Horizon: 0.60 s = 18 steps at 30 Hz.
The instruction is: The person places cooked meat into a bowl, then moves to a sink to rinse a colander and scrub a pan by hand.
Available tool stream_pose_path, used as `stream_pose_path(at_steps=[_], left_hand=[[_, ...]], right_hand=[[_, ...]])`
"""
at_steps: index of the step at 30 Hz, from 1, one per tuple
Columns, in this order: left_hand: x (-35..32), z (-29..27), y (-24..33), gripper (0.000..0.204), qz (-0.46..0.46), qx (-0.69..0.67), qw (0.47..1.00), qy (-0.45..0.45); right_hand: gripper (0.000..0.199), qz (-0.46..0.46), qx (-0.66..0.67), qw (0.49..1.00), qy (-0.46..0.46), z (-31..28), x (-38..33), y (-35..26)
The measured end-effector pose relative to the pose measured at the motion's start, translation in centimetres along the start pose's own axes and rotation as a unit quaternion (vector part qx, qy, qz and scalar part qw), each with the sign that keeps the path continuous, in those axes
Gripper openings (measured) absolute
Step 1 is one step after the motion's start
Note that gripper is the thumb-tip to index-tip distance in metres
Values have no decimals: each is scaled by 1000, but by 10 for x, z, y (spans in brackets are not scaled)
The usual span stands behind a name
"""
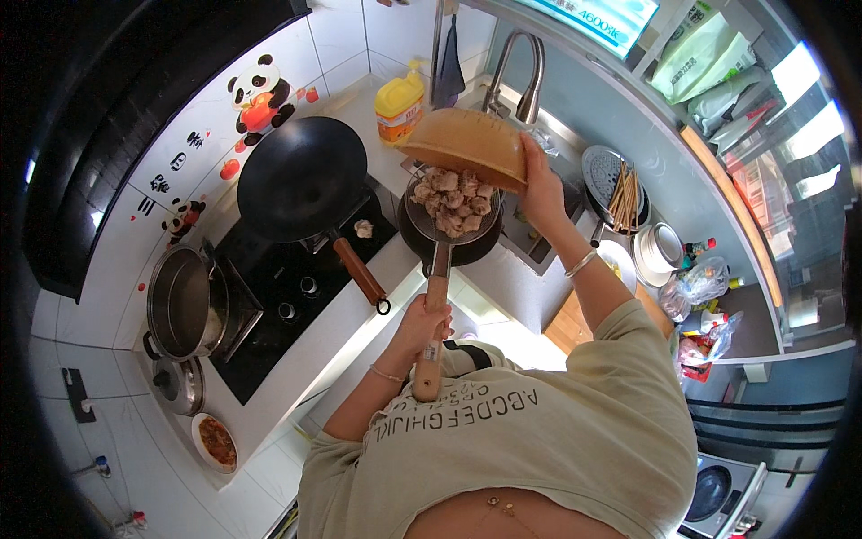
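Note:
My left hand (424, 323) is closed round the wooden handle of a wire-mesh strainer (440, 260). The strainer's basket holds chunks of pale brown meat (453, 202) and sits over a dark pan (476, 254) on the counter's corner. With my right hand (541, 190) I grip the right rim of a large tan bowl (467, 144). This bowl is tipped on its side just above the strainer, its mouth toward the meat. The inside of the bowl is mostly hidden.
A black wok (301, 180) stands on the hob, its wooden handle jutting over the front edge. Further left are a steel pot (180, 296) and a plate of food (215, 442). A yellow jug (400, 103) and tap (536, 76) stand behind; chopsticks (624, 198) lie right.

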<state>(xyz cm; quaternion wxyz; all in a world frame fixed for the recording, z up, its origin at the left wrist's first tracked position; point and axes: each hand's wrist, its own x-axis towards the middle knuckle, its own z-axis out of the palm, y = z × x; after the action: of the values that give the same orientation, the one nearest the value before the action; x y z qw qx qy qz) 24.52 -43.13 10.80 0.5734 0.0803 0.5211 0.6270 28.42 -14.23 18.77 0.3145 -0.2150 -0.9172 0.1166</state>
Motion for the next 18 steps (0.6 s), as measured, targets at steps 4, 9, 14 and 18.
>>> stream_pose_path(at_steps=[4, 9, 14, 18], left_hand=[[0, -1, -1, 24, 10, -9, 1000, -4], [-1, -2, -2, 26, 15, -11, 1000, -11], [-4, -1, -5, 26, 15, -12, 1000, -7], [-6, 0, -4, 25, 7, -10, 1000, 2]], right_hand=[[79, 22, 9, 1000, -4, -6, 4, -5], [80, 26, 50, 998, -13, -14, 5, -9], [71, 27, 97, 994, 39, -12, 1, 5], [55, 72, 175, 966, 176, 1, 15, 41]])
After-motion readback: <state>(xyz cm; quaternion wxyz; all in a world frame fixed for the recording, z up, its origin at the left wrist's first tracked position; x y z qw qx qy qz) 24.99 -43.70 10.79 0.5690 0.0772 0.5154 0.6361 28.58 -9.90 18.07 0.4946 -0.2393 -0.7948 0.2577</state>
